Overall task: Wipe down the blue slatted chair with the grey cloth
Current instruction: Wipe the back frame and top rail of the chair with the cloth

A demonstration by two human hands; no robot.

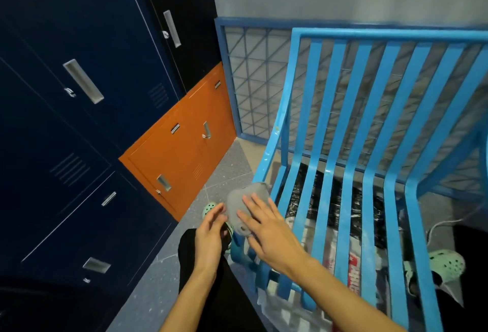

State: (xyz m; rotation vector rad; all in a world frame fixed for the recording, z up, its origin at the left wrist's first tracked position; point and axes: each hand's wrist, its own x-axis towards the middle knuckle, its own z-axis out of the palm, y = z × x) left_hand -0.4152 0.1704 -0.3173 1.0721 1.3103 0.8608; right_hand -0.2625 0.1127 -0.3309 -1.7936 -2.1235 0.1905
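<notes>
The grey cloth (244,200) sits bunched on the blue slatted chair (392,212), draped over the side rail that faces the lockers, near the front end of the seat. The right hand (266,230) lies on top of it with straight, spread fingers. Its fingertips press the cloth's upper half, and its palm covers the lower edge, so the cloth shows mostly beyond and beside the fingers. The left hand (211,234) is just off the chair on the locker side, its fingers nearly straight and close together, the tips touching the cloth's outer edge without curling round it.

Under the seat slats lie crumpled printed plastic bags (353,265). A pale green clog (210,208) shows on the speckled floor (219,175) just beside the chair rail, partly hidden by the left hand. Another clog (446,263) lies beyond the chair's far side. Behind the chair's back stands a blue mesh panel (250,80). Dark blue lockers (79,93) and low orange lockers (179,162) stand opposite the rail where the cloth rests.
</notes>
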